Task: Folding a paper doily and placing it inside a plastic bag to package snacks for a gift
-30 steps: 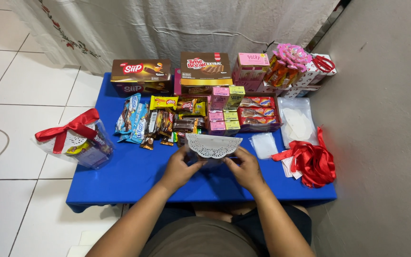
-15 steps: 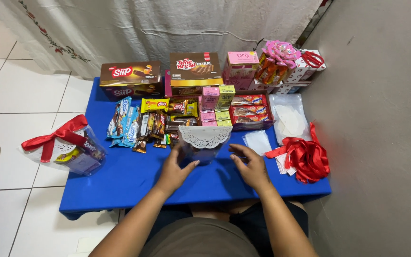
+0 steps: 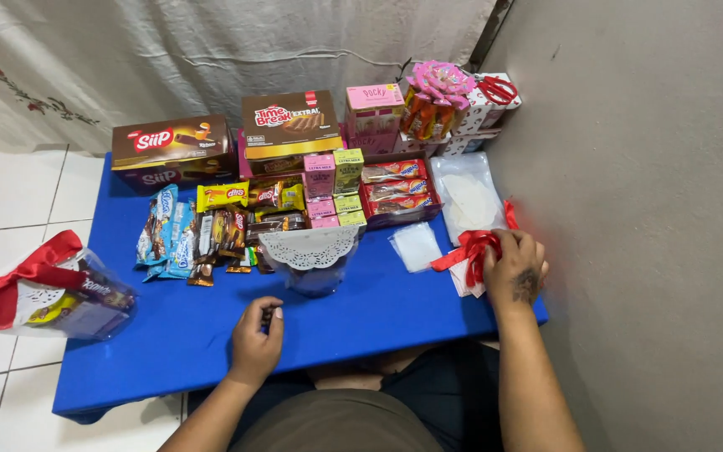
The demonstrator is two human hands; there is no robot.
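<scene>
1. Resting on the blue surface (image 3: 177,335) near its front edge, the left hand (image 3: 256,343) lies knuckles up with its fingers curled; a small dark thing shows at the fingertips, though whether that grip pinches it or only touches it I cannot tell.
2. At the right end of the surface the right hand (image 3: 514,266) closes its fingers over a bunch of red ribbon (image 3: 467,248); the grip is pressed on the ribbon, which spills out to the left of the knuckles over some white sheets.
3. Between the two hands, a little further back, stands a clear cup lined with a white lace doily (image 3: 310,248); neither hand touches it.
4. Just beside the ribbon lies a small clear plastic bag (image 3: 417,246), with a larger clear bag (image 3: 465,197) behind it.
5. Behind the cup lie rows of wrapped snack bars (image 3: 211,230), small pink and green cartons (image 3: 334,188) and a red tray of biscuit packs (image 3: 395,189); two brown snack boxes (image 3: 236,138) stand at the back.
6. On the tiled floor at the left sits a clear gift bundle tied with a red bow (image 3: 39,289), well apart from both hands.
</scene>
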